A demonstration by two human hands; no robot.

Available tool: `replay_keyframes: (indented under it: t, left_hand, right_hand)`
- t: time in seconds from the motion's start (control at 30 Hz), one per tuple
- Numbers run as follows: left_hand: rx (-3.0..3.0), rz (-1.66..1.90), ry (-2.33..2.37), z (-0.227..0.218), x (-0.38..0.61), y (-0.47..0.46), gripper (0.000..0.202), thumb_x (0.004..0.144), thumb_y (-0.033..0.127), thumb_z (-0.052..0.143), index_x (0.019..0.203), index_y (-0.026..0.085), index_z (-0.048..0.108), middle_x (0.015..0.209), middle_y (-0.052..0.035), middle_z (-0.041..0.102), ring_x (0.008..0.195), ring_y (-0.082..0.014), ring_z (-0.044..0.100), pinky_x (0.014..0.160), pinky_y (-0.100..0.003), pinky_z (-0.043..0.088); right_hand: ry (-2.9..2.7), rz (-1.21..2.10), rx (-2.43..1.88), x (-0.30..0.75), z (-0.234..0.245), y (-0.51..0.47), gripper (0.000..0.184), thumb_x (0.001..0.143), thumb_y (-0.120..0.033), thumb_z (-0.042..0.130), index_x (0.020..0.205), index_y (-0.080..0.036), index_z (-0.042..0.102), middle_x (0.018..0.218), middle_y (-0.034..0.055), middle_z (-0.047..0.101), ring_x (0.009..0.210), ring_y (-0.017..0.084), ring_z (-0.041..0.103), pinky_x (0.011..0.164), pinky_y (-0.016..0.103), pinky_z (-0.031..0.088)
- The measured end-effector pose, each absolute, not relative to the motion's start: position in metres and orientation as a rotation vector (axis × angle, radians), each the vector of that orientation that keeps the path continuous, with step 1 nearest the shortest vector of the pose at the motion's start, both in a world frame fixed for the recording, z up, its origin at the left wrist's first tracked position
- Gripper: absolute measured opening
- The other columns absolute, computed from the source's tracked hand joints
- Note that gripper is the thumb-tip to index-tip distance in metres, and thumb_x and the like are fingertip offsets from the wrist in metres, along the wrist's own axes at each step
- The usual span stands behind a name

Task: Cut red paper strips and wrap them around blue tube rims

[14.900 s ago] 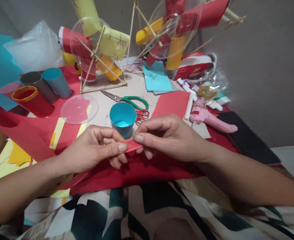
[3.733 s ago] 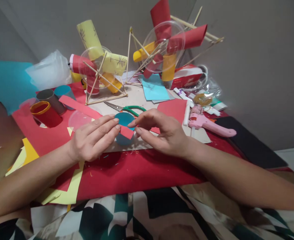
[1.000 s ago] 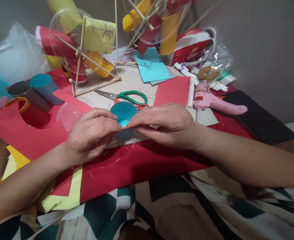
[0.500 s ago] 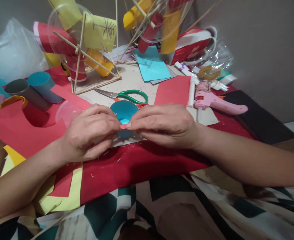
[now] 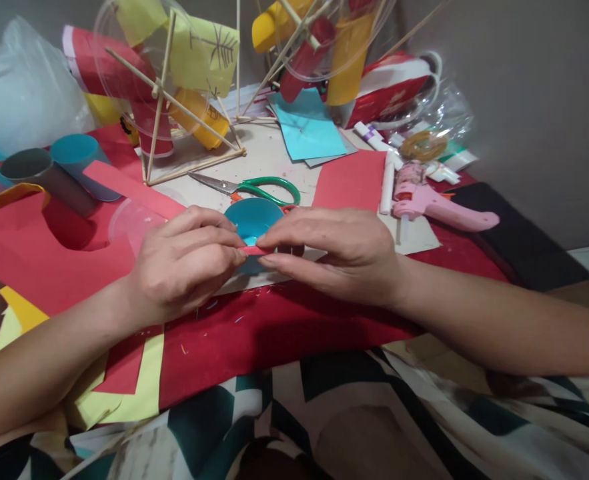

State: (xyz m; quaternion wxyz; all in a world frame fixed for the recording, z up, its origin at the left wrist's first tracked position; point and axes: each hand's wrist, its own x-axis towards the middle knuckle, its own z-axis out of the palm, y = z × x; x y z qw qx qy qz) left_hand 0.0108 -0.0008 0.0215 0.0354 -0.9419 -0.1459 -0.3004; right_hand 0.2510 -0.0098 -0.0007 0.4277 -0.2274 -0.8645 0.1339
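Note:
A blue paper tube (image 5: 254, 215) stands upright between my hands, its round opening facing up. Across its near rim runs a narrow red paper strip (image 5: 254, 251). My left hand (image 5: 189, 260) pinches the strip's left part against the rim. From the other side my right hand (image 5: 329, 253) grips the strip and rim between thumb and fingers. Beyond the tube lie green-handled scissors (image 5: 269, 190), with an orange-red handle partly hidden beneath. A longer red strip (image 5: 129, 187) slants behind my left hand; whether it joins the one on the rim I cannot tell.
Two stick-and-plastic wheels hung with paper tubes stand behind, the nearer on a stick frame (image 5: 194, 167). At left are a grey tube (image 5: 49, 180), another blue tube (image 5: 81, 160) and red paper (image 5: 39, 267). A pink glue gun (image 5: 439, 203) and black slab (image 5: 519, 233) lie right.
My right thumb has lowered and the fingers have parted a little, so more of the red strip shows at the rim. The view has shifted slightly.

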Motion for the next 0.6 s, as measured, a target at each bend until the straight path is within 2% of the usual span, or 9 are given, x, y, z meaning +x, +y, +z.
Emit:
replay_keyframes:
  t: [0.27, 0.37, 0.47, 0.6]
  left_hand:
    - [-2.653, -0.923, -0.325, 0.019, 0.014, 0.000, 0.008, 0.087, 0.017, 0.074, 0.089, 0.018, 0.067, 0.091, -0.0059, 0.079, 0.088, -0.0227, 0.076, 0.077, -0.032, 0.064]
    - [-2.661, -0.956, -0.312, 0.017, 0.014, 0.001, 0.008, 0.086, 0.021, 0.075, 0.089, 0.020, 0.068, 0.092, -0.0031, 0.079, 0.089, -0.0213, 0.076, 0.075, -0.032, 0.065]
    - [-2.773, -0.952, -0.516, 0.020, 0.012, -0.006, 0.008, 0.092, 0.029, 0.068, 0.097, 0.022, 0.068, 0.097, -0.0036, 0.079, 0.099, -0.0216, 0.073, 0.081, -0.035, 0.065]
    - [-2.853, -1.035, -0.917, 0.027, 0.009, -0.023, 0.026, 0.097, 0.045, 0.059, 0.109, 0.024, 0.068, 0.112, -0.0097, 0.075, 0.107, -0.0237, 0.070, 0.088, -0.042, 0.063]
  right_hand:
    - [-2.220, 0.304, -0.592, 0.252, 0.002, -0.009, 0.010, 0.098, -0.018, 0.059, 0.095, -0.020, 0.069, 0.090, 0.0034, 0.076, 0.088, 0.015, 0.072, 0.079, 0.028, 0.059]
    - [-2.222, 0.369, -0.634, 0.252, 0.005, -0.010, 0.011, 0.098, -0.018, 0.059, 0.092, -0.020, 0.068, 0.093, 0.0034, 0.076, 0.091, 0.016, 0.071, 0.081, 0.030, 0.059]
    - [-2.227, 0.402, -0.644, 0.253, 0.007, -0.011, 0.012, 0.098, -0.016, 0.057, 0.091, -0.020, 0.067, 0.099, 0.0045, 0.075, 0.097, 0.017, 0.071, 0.085, 0.031, 0.058]
    - [-2.242, 0.414, -0.644, 0.254, 0.008, -0.012, 0.012, 0.098, -0.013, 0.056, 0.092, -0.019, 0.064, 0.094, 0.0046, 0.073, 0.095, 0.016, 0.069, 0.084, 0.029, 0.057]
